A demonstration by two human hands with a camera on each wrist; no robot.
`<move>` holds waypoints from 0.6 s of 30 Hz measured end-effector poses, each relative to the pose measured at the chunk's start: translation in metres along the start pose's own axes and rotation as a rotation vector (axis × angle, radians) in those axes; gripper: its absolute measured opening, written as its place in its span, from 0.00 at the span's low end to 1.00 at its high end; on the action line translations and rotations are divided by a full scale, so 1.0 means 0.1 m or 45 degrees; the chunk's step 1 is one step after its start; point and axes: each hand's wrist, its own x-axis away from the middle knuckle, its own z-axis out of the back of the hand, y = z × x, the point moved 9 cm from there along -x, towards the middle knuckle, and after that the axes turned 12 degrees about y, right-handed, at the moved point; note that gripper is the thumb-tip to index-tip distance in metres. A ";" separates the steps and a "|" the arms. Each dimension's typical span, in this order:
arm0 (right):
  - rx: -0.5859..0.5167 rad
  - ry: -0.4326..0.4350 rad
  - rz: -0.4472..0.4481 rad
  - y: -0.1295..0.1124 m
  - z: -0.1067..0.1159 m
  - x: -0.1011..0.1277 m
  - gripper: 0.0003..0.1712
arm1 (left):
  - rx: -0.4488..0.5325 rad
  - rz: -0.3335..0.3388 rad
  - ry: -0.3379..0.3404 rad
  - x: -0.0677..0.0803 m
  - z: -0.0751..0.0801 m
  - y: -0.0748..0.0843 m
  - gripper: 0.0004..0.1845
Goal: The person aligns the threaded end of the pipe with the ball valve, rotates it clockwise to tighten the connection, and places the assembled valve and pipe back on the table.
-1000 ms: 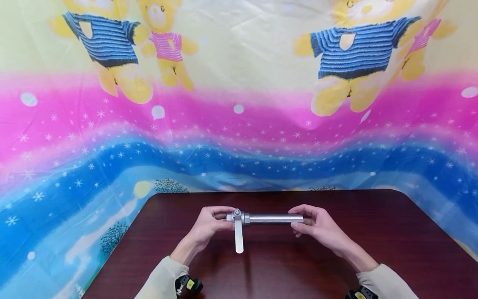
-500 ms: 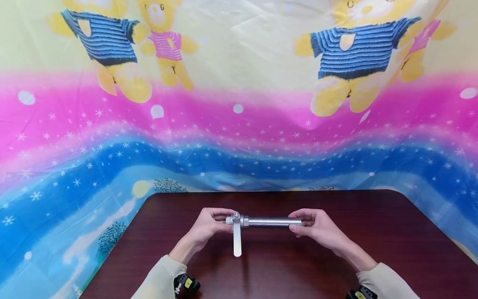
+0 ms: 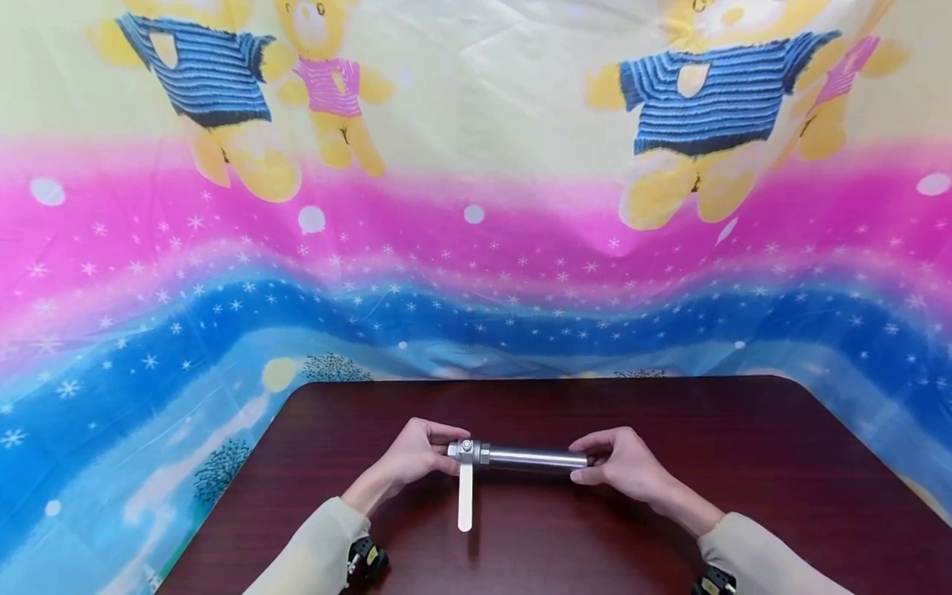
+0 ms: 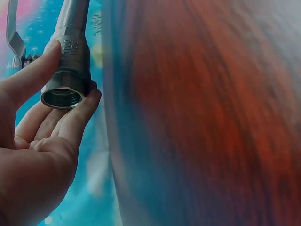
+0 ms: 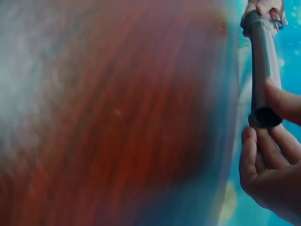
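A metal ball valve (image 3: 467, 450) with a flat lever handle (image 3: 465, 498) is joined to a smooth steel pipe (image 3: 531, 458). Both are held up over the table, the pipe lying roughly level. My left hand (image 3: 411, 452) pinches the valve body between thumb and fingers; the left wrist view shows the valve's open threaded end (image 4: 62, 98) facing back past the palm. At the pipe's other end, my right hand (image 3: 623, 459) grips the tube between thumb and fingers. Its hollow mouth (image 5: 267, 117) shows in the right wrist view. The lever points toward the person.
Beneath the hands is a dark reddish-brown table (image 3: 565, 537) with rounded far corners. A curtain (image 3: 476, 273) printed with bears and snowflakes hangs behind and around it. Each sleeve has a black wrist camera, the left one (image 3: 368, 559) and the right one (image 3: 716, 581).
Both hands have come down and nearer the person with the valve and pipe. The pipe's right end has shifted left and dipped slightly. Both grips stay the same.
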 end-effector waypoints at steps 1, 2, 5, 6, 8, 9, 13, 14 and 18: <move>-0.004 0.019 -0.011 0.02 -0.01 0.00 0.25 | -0.008 0.000 0.004 0.00 0.01 -0.02 0.30; -0.015 0.034 -0.027 0.03 -0.02 0.00 0.25 | -0.015 -0.001 0.008 0.00 0.01 -0.03 0.30; -0.021 0.060 -0.042 0.05 -0.05 -0.01 0.25 | -0.018 -0.019 0.019 -0.01 0.02 -0.04 0.30; -0.011 0.065 -0.044 0.05 -0.05 -0.01 0.24 | -0.021 -0.020 0.028 -0.02 0.02 -0.04 0.30; 0.019 0.068 -0.042 0.06 -0.06 -0.02 0.24 | -0.029 -0.028 0.039 -0.02 0.02 -0.04 0.30; 0.038 0.069 -0.040 0.07 -0.06 -0.03 0.23 | -0.035 -0.033 0.045 -0.02 0.02 -0.03 0.30; 0.108 0.072 -0.044 0.09 -0.06 -0.06 0.23 | -0.093 -0.050 0.058 -0.01 0.00 -0.04 0.30; 0.120 0.072 -0.050 0.09 -0.06 -0.06 0.23 | -0.114 -0.056 0.063 0.00 0.00 -0.03 0.30; 0.152 0.076 -0.062 0.11 -0.06 -0.08 0.23 | -0.225 -0.091 0.076 0.01 -0.01 -0.03 0.29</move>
